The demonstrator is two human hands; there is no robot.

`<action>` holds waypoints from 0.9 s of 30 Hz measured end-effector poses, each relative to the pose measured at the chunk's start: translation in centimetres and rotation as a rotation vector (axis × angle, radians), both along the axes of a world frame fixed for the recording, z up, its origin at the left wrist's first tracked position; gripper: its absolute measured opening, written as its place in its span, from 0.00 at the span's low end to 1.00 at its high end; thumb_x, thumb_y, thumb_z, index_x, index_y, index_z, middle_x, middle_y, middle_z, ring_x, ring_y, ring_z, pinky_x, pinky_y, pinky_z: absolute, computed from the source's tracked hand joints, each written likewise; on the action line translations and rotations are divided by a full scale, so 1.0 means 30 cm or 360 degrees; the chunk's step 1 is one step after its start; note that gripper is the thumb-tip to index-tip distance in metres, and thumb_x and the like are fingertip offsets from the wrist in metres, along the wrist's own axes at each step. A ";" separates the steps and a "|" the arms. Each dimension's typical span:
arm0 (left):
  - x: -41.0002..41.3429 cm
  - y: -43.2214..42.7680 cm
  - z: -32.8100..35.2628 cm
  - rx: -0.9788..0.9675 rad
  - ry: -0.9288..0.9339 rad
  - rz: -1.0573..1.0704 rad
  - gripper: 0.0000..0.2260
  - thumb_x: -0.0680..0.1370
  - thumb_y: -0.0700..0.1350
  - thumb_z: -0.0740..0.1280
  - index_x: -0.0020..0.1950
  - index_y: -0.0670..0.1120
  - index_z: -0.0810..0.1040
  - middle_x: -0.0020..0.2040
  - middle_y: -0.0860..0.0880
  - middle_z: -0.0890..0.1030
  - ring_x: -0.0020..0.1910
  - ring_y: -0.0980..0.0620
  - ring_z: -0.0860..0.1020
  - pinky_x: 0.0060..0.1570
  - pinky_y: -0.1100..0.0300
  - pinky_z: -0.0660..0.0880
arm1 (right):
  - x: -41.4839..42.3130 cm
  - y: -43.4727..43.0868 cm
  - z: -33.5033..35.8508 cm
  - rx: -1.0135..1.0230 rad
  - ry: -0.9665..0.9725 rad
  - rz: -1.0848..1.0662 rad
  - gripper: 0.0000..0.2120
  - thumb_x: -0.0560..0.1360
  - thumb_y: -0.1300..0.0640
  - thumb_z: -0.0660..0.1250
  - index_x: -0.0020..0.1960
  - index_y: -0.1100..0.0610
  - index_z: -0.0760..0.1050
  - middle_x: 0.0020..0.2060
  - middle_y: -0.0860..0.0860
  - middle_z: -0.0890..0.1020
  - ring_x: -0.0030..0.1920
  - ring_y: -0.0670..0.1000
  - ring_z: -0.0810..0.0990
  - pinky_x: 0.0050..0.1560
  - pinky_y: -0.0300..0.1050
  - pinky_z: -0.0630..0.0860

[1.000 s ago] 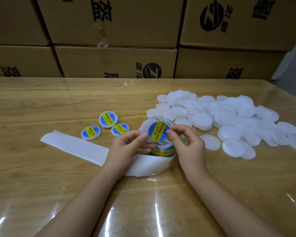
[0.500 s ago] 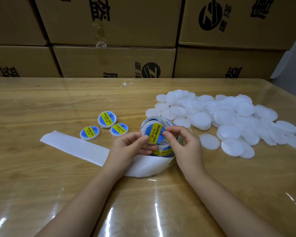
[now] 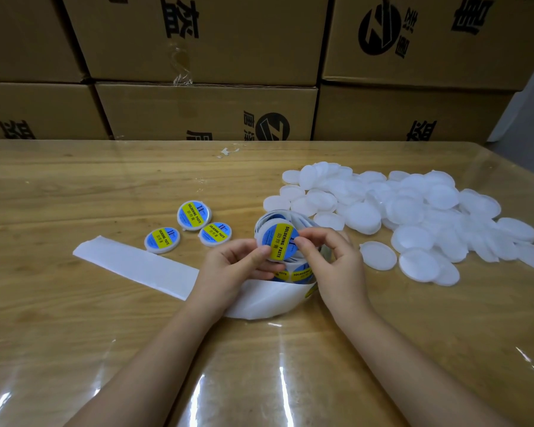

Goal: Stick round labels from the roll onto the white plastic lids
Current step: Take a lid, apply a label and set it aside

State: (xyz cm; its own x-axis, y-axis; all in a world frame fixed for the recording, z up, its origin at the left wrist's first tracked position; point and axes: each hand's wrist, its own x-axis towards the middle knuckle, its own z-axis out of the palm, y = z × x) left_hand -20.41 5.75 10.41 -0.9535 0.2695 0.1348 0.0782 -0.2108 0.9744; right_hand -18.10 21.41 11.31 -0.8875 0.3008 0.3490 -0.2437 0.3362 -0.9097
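Note:
My left hand (image 3: 238, 268) holds a white plastic lid (image 3: 261, 238) tilted towards me, thumb on its lower left edge. A round blue and yellow label (image 3: 279, 241) reading "SOLDERING PASTE" lies on the lid's face. My right hand (image 3: 333, 263) pinches the label's right edge between thumb and forefinger. Just below and behind the lid stands the label roll (image 3: 296, 272), partly hidden by both hands. Its bare white backing strip (image 3: 136, 266) trails off to the left across the table.
Three labelled lids (image 3: 194, 215) lie left of my hands. A large pile of plain white lids (image 3: 413, 217) spreads to the right, with one loose lid (image 3: 378, 255) nearest my right hand. Cardboard boxes (image 3: 207, 112) line the table's far edge.
The lid and label have shifted slightly left and down. My right thumb and forefinger have slid from the label's top to its right edge, and the label lies flatter on the lid.

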 end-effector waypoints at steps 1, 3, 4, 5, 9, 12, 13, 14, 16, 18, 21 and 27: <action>0.001 0.001 0.001 -0.0004 0.0007 0.0001 0.13 0.72 0.46 0.67 0.48 0.37 0.80 0.41 0.39 0.84 0.42 0.45 0.84 0.39 0.62 0.79 | 0.000 0.000 0.000 0.0004 -0.0004 0.0002 0.11 0.71 0.54 0.71 0.39 0.38 0.76 0.43 0.47 0.78 0.55 0.55 0.74 0.57 0.54 0.73; 0.003 0.003 0.003 -0.0018 0.0026 0.0008 0.12 0.72 0.45 0.67 0.47 0.38 0.80 0.40 0.40 0.84 0.42 0.46 0.84 0.39 0.62 0.79 | 0.000 0.000 0.001 0.0008 -0.0005 0.0005 0.11 0.71 0.54 0.71 0.39 0.38 0.76 0.43 0.46 0.78 0.55 0.55 0.74 0.57 0.54 0.73; 0.004 0.003 0.004 -0.0027 0.0038 0.0014 0.11 0.72 0.45 0.67 0.47 0.38 0.81 0.40 0.40 0.84 0.42 0.46 0.84 0.39 0.62 0.79 | 0.000 0.001 0.001 0.0010 -0.0004 0.0002 0.10 0.71 0.54 0.71 0.39 0.38 0.76 0.43 0.46 0.78 0.55 0.55 0.74 0.56 0.54 0.73; 0.005 0.005 0.005 -0.0036 0.0052 0.0020 0.11 0.72 0.45 0.67 0.47 0.39 0.81 0.39 0.41 0.84 0.41 0.46 0.84 0.39 0.62 0.79 | 0.000 0.001 0.000 0.0011 -0.0003 -0.0002 0.10 0.71 0.54 0.71 0.39 0.38 0.76 0.43 0.46 0.78 0.55 0.55 0.74 0.56 0.54 0.73; 0.013 0.011 0.007 -0.0087 0.0127 0.0086 0.10 0.71 0.45 0.68 0.45 0.40 0.81 0.37 0.43 0.84 0.39 0.47 0.84 0.39 0.60 0.80 | -0.003 0.002 -0.005 0.0028 0.0008 -0.0010 0.10 0.71 0.54 0.71 0.39 0.37 0.76 0.43 0.48 0.78 0.55 0.55 0.73 0.57 0.55 0.73; 0.016 0.016 0.005 -0.0112 0.0167 0.0123 0.09 0.71 0.45 0.68 0.45 0.40 0.81 0.37 0.43 0.84 0.38 0.47 0.84 0.39 0.58 0.81 | -0.005 0.002 -0.010 0.0038 0.0033 -0.0020 0.12 0.71 0.54 0.71 0.39 0.37 0.76 0.42 0.46 0.78 0.55 0.56 0.73 0.56 0.55 0.73; 0.018 0.016 0.005 -0.0119 0.0179 0.0127 0.09 0.71 0.45 0.68 0.45 0.40 0.82 0.37 0.44 0.84 0.37 0.47 0.84 0.39 0.57 0.81 | -0.005 0.002 -0.010 0.0050 0.0045 -0.0026 0.12 0.71 0.54 0.71 0.39 0.37 0.76 0.41 0.46 0.78 0.54 0.56 0.74 0.56 0.56 0.73; 0.019 0.017 0.005 -0.0127 0.0190 0.0133 0.09 0.71 0.45 0.68 0.45 0.40 0.82 0.37 0.44 0.84 0.37 0.48 0.84 0.39 0.58 0.81 | -0.006 0.001 -0.010 0.0074 0.0064 -0.0036 0.12 0.71 0.55 0.71 0.39 0.37 0.75 0.40 0.45 0.78 0.54 0.56 0.74 0.56 0.56 0.72; 0.022 0.018 0.005 -0.0149 0.0218 0.0156 0.08 0.71 0.45 0.68 0.44 0.41 0.82 0.36 0.45 0.84 0.37 0.49 0.84 0.39 0.59 0.80 | -0.005 0.000 -0.008 0.0140 0.0114 -0.0071 0.13 0.71 0.56 0.72 0.40 0.37 0.75 0.38 0.41 0.77 0.52 0.54 0.74 0.56 0.58 0.72; 0.025 0.023 0.005 -0.0177 0.0257 0.0182 0.07 0.71 0.44 0.68 0.43 0.41 0.82 0.35 0.46 0.84 0.36 0.51 0.84 0.38 0.62 0.79 | -0.003 -0.002 -0.007 0.0203 0.0161 -0.0099 0.14 0.71 0.57 0.72 0.40 0.38 0.74 0.36 0.37 0.78 0.51 0.46 0.73 0.57 0.58 0.70; 0.029 0.030 0.005 -0.0194 0.0299 0.0209 0.04 0.73 0.40 0.68 0.43 0.41 0.82 0.34 0.48 0.84 0.36 0.54 0.83 0.37 0.66 0.77 | -0.002 -0.004 -0.014 0.0289 0.0178 -0.0140 0.10 0.71 0.56 0.73 0.41 0.42 0.75 0.37 0.31 0.77 0.48 0.33 0.69 0.60 0.57 0.67; 0.023 0.022 0.010 -0.0108 0.0161 0.0173 0.08 0.71 0.43 0.68 0.43 0.38 0.81 0.34 0.44 0.84 0.35 0.49 0.84 0.36 0.61 0.80 | -0.003 -0.011 -0.011 0.0623 0.0264 -0.0270 0.10 0.69 0.53 0.74 0.48 0.53 0.78 0.34 0.41 0.78 0.44 0.45 0.73 0.57 0.51 0.61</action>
State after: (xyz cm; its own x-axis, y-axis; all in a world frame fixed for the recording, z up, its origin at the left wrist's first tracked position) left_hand -19.73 6.42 10.72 -0.9600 0.1770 0.2169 0.1957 -0.1299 0.9720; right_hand -18.20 21.07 10.98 -0.7598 0.2543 0.5984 -0.2869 0.6947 -0.6596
